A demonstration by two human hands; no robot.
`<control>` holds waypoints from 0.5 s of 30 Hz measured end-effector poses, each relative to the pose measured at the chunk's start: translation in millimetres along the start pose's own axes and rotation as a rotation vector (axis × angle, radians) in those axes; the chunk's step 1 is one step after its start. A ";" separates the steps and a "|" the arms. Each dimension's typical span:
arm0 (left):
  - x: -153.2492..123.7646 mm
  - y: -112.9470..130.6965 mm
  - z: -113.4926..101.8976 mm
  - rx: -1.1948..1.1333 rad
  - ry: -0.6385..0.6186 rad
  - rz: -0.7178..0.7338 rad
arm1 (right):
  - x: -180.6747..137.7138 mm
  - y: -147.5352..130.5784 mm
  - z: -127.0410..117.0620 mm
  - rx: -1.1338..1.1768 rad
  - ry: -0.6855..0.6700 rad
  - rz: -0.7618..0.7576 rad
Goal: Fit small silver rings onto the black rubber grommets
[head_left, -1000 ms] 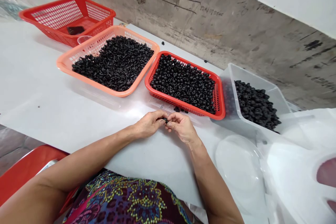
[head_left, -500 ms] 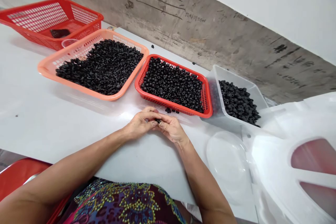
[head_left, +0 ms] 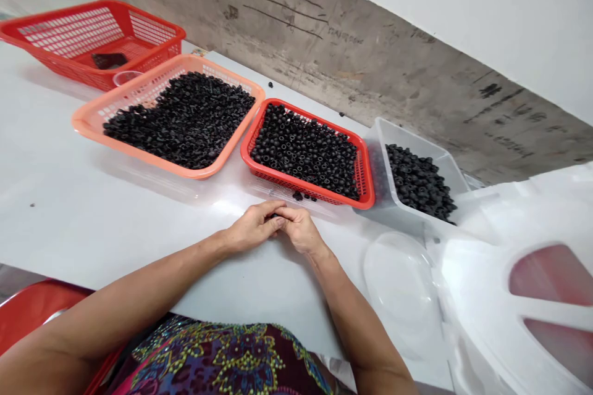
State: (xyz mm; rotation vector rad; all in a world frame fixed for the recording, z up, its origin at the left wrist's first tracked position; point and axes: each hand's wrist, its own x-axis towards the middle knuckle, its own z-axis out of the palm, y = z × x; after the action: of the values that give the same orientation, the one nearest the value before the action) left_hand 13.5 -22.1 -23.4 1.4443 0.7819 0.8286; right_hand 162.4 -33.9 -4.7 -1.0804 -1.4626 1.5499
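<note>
A grey wall (head_left: 213,15) with black lines stands behind the white surface (head_left: 139,216). At the surface's far left end sits a big red basket (head_left: 74,69) with something dark (head_left: 109,61) inside. On the surface's right side lies a clear round plastic thing (head_left: 398,271). A red thing (head_left: 37,305) is below the surface's near left edge.

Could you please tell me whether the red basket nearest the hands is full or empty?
Well filled, not empty: black ring-like parts cover nearly the whole inside of the red basket.
</note>
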 end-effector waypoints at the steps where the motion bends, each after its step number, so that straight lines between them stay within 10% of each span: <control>1: -0.4 -0.5 -0.2 0.000 0.026 0.032 | -1.3 -4.3 0.4 -0.065 -0.005 -0.015; 6: 2.8 -6.6 -8.5 0.116 0.243 0.269 | -23.8 -58.5 -21.9 -0.613 0.240 -0.267; 10: 11.1 -12.4 -17.1 0.370 0.422 0.418 | -54.7 -124.9 -88.0 -1.147 0.875 -0.532; 12: 15.2 -14.8 -19.1 0.467 0.489 0.460 | -65.6 -147.8 -131.8 -1.258 1.192 -0.468; 15: 19.3 -18.4 -19.8 0.546 0.572 0.512 | -70.1 -158.4 -187.4 -1.346 1.184 -0.086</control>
State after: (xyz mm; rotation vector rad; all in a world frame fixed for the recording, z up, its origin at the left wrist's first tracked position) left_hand 6.7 5.3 -40.9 1.9644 1.1462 1.5477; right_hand 356.6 -14.7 159.8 -2.0386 -1.4213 -0.5000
